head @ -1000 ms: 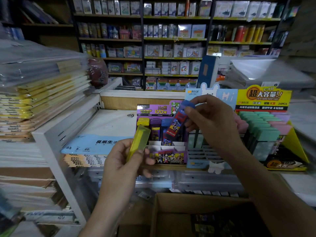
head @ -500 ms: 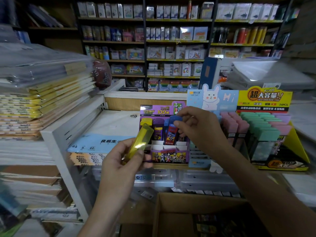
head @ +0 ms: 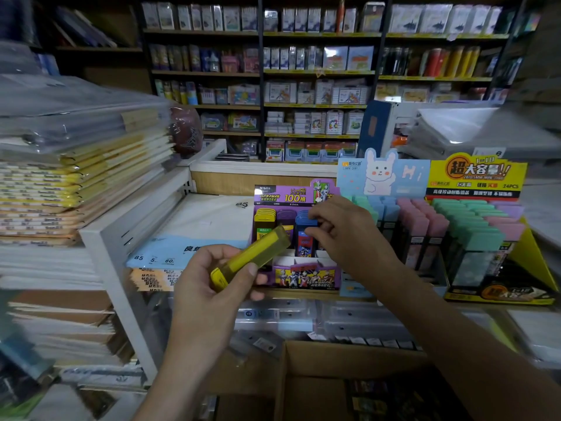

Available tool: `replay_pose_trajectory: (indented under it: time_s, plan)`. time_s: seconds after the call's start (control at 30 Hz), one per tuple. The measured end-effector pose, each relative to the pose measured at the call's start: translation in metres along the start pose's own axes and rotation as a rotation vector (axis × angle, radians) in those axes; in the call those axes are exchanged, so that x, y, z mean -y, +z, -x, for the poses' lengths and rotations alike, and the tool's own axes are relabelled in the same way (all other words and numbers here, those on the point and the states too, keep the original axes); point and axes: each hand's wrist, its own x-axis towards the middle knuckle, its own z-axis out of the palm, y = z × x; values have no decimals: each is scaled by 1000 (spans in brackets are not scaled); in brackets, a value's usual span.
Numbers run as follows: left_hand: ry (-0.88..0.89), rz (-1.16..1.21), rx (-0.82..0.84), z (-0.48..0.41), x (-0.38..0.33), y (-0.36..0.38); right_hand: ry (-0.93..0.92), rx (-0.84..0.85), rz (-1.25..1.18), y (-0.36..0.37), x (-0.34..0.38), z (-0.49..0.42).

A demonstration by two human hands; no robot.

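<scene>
Cardboard lies nearest us: an open carton (head: 334, 357) at six o'clock, low under the shelf (head: 297, 295), where spare stock would be in easy reach. Above it, at about seven o'clock, our left hand (head: 209, 287) grips the yellow case (head: 252, 256), thumb pressed over its lower end and fingers curled behind. We hold it tilted, the clear end aimed toward one o'clock at the purple display box (head: 303, 279). We judge that it is held close and ready-turned so it can go in once the other hand is out of the way.

A little farther, just past centre toward two o'clock, our right hand (head: 343, 235) pinches the top of the blue case (head: 302, 243). That case stands upright in a slot of the purple display box, beside yellow and purple ones. Holding it by the cap keeps our fingers clear of the neighbours in so tight a row. Whether it is fully seated we cannot tell, since the fingers cover its top.

At three o'clock the pastel cases (head: 425, 227) stand in stepped rows, so each shows over the one in front. At ten o'clock wrapped notebooks (head: 91, 177) lie stacked flat. Farthest, at twelve o'clock, wall shelves (head: 318, 72) carry goods facing out.
</scene>
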Motion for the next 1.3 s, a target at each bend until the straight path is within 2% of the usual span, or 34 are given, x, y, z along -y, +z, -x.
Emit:
replay_pose_trajectory:
  time_s: [0.17, 0.3, 0.37, 0.57, 0.7, 0.93, 1.1, 1.2, 1.3]
  plan:
    - [44, -9, -37, -8, -8, -6, 27, 0, 21, -4, 4, 3]
    - [136, -141, -43, -19, -16, -12, 87, -163, -53, -14, 5, 24]
    - [191, -213, -45, -25, -19, -16, 153, -192, -60, -21, 0, 38]
    - [314, -487, 6, -51, -24, -24, 239, -79, 75, -30, -22, 82]
    - [321, -610, 67, -67, -21, -22, 260, -2, 168, -25, -33, 98]
    - [272, -770, 163, -74, -17, -23, 255, -30, 225, -17, -37, 106]
    - [183, -745, 266, -75, -24, -29, 242, -55, 246, -17, -37, 106]
    - [221, -770, 296, -78, -27, -33, 246, -64, 262, -17, -34, 105]
    - [333, -859, 241, -80, -29, -30, 250, -59, 268, -15, -33, 104]
